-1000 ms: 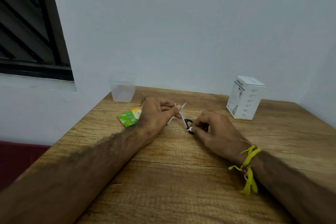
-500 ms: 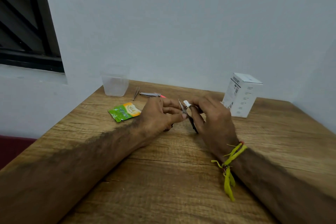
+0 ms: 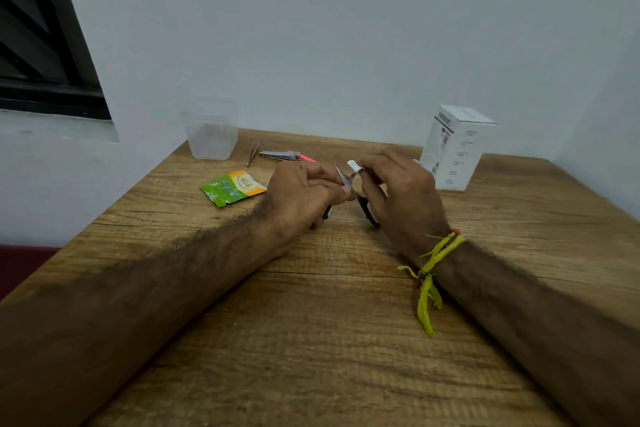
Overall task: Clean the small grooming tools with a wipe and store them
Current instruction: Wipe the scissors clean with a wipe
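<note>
Small scissors with black handles are held between both hands over the wooden table, blades pointing away from me and slightly apart. My left hand grips one handle and pinches near the blades. My right hand holds the other handle and pinches a small white wipe against the blade tip. Tweezers and a nail clipper with a red tip lie behind my left hand. A clear plastic cup stands at the back left.
A torn green and orange wipe sachet lies left of my left hand. A white cardboard box stands at the back right. Walls close the table at the back and left; a dark window is at upper left.
The scissors were lifted off the table and turned blades-up between both hands. My right hand moved from the handle up to the blade tip with the wipe. The camera view shifted.
</note>
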Motion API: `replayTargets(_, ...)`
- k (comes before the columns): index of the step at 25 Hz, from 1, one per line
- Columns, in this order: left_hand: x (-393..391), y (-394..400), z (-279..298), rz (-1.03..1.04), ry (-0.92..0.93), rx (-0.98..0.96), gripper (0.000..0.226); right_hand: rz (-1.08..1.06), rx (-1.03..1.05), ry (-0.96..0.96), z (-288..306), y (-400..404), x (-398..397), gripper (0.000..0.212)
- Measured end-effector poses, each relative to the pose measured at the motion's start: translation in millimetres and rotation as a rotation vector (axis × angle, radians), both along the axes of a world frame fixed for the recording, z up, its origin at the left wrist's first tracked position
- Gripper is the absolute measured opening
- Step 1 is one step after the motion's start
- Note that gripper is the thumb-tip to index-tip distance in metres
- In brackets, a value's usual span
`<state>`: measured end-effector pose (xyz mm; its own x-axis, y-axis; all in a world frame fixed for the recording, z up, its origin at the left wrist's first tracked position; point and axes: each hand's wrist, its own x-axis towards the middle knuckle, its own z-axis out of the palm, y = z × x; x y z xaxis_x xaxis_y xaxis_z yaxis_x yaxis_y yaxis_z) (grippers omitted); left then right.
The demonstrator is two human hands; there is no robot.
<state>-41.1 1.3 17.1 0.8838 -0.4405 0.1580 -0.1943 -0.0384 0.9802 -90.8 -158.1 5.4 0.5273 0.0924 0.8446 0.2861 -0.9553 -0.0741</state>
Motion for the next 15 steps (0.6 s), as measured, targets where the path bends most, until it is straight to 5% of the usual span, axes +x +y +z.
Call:
replayTargets(10,-4.1,0.8,-1.0,-0.017,0.025,0.019,0.013,0.073,0.156,-0.018,-2.4,-5.4,-1.9,0.013)
replayTargets(15,-5.9,-0.8,-4.3,-0.023,0.031,0.026,0.012,0.000,0.057,-0.077,-5.0,-7.4,-8.9,0.011)
